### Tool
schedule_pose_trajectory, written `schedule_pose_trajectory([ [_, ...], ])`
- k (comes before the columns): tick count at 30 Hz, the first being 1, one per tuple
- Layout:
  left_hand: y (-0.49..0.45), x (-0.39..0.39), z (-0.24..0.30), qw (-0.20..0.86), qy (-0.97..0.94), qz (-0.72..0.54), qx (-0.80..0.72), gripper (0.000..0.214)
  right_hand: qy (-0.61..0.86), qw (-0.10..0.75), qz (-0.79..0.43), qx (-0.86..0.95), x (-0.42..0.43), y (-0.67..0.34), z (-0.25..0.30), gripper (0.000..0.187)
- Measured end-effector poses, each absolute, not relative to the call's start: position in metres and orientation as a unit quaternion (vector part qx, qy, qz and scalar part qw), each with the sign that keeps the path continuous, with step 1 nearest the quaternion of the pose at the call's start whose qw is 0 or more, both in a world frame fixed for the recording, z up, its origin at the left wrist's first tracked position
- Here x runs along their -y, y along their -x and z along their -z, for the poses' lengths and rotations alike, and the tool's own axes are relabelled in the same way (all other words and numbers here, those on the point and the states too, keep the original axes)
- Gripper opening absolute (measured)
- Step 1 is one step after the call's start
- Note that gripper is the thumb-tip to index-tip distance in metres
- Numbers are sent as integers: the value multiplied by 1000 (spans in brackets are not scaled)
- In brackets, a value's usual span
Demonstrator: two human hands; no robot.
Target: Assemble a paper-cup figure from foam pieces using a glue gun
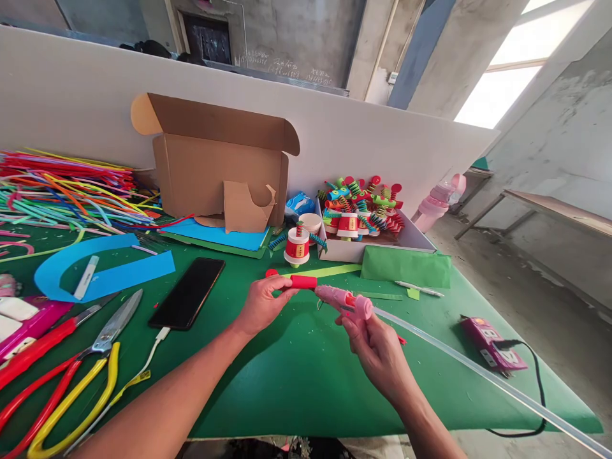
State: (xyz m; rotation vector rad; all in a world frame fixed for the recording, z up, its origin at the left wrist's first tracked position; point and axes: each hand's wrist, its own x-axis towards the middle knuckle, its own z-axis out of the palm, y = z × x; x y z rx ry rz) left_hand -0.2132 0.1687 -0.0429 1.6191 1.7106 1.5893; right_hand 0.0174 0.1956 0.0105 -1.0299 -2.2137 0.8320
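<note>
Near the middle of the table my left hand (264, 303) pinches a small red roll (304, 282) that looks like paper. My right hand (377, 350) is wrapped round a pink hot glue gun (342, 299), its nozzle pointing left at the roll's right end; whether they touch I cannot tell. A long clear glue stick (459, 360) runs out of the gun's back toward the lower right. Just beyond the roll stands a small figure made from a red and white paper cup (297, 247), with folded paper arms.
Behind it, a white box (406, 245) holds several paper-cup figures. On the left lie scissors (108, 331), a phone (189, 293), blue paper strips (129, 274) and many pipe cleaners (71, 191). A cardboard box (220, 169) stands at the back; a purple power box (492, 344) with a cable sits right.
</note>
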Motion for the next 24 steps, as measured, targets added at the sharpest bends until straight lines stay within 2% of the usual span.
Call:
schedule_pose_trajectory([
  [24, 215, -169, 45, 136, -575, -549, -592, 11, 396, 290, -273, 827, -196, -21, -12, 44],
])
